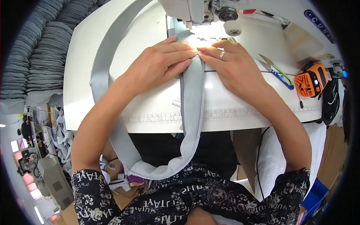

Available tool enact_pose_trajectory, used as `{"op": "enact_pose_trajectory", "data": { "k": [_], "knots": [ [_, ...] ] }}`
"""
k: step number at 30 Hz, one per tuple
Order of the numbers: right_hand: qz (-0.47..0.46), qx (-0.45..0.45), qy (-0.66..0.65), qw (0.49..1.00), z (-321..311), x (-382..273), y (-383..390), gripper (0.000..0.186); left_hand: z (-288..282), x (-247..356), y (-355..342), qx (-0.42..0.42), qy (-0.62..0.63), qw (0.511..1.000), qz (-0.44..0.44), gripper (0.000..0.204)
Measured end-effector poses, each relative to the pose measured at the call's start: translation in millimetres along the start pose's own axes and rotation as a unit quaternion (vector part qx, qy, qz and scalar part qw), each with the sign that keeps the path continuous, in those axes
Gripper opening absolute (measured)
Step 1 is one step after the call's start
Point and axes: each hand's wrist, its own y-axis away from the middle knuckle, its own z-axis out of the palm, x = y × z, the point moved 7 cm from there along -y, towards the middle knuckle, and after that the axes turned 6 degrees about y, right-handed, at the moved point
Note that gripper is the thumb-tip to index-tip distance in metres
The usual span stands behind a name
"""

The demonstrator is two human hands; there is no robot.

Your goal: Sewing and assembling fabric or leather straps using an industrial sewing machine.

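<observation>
A long grey fabric strip (193, 93) runs under the sewing machine's head (187, 11), hangs over the table's front edge and loops back up on the left. My left hand (161, 62) lies on the strip just before the needle area, fingers stretched out and flat, thumb a little apart. At the strip's right edge, close to the lit presser area, the fingertips of my right hand (234, 63) pinch the fabric. A ring sits on one of its fingers. Glare from the lamp washes out the needle.
Thread snips (276, 72) with blue and green handles lie right of my right hand, beside an orange and black device (310, 80). A printed ruler scale (150, 119) follows the white table's (84, 75) front edge. Tall stacks of grey fabric pieces (47, 56) stand at left.
</observation>
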Motion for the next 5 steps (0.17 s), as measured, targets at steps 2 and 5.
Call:
{"op": "enact_pose_trajectory", "data": {
  "k": [2, 5],
  "knots": [
    [-0.004, 0.004, 0.002, 1.0, 2.2, 1.4, -3.3, 0.03, -4.4, -5.8, -3.5, 0.01, -0.001, 1.0, 0.004, 0.027],
    [0.021, -0.038, 0.023, 0.999, 8.0, 3.5, -8.4, 0.033, -2.9, -16.7, -6.5, -0.013, 0.013, 1.0, -0.013, 0.024]
  ]
}}
